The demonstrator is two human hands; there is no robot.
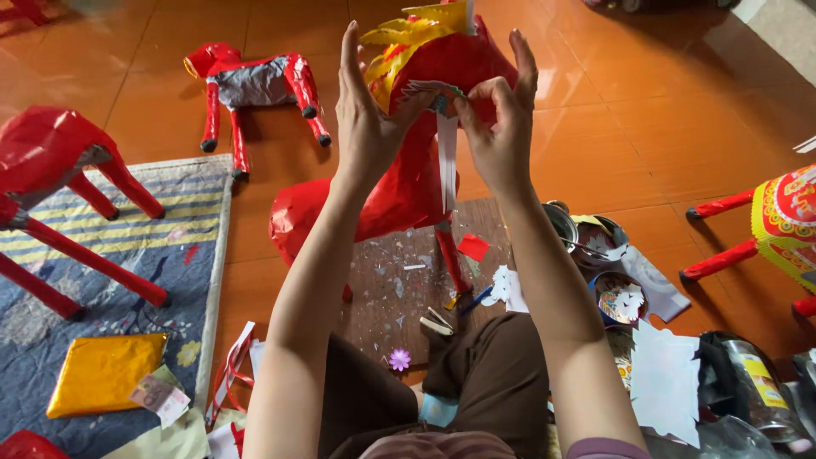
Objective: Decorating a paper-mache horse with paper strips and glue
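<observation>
Seated on an orange tiled floor (663,127), a person lifts both hands to a red paper horse (408,183) standing on a wooden board (387,293) before the knees. The left hand (367,115) and right hand (500,127) pinch a small cut paper ornament (433,92) between thumbs and fingers against its head. The glossy horse wears a yellow mane (408,34); its body runs away from the camera, rump low and left, head raised. Beyond lies another horse (255,89), half wrapped.

An orange tiled floor (663,127) carried everything. At left lay a striped rug (183,255) bearing gold paper (102,374). A red paper horse (255,85) lay on the tiles upper left; a board (387,289) sat centre.
</observation>
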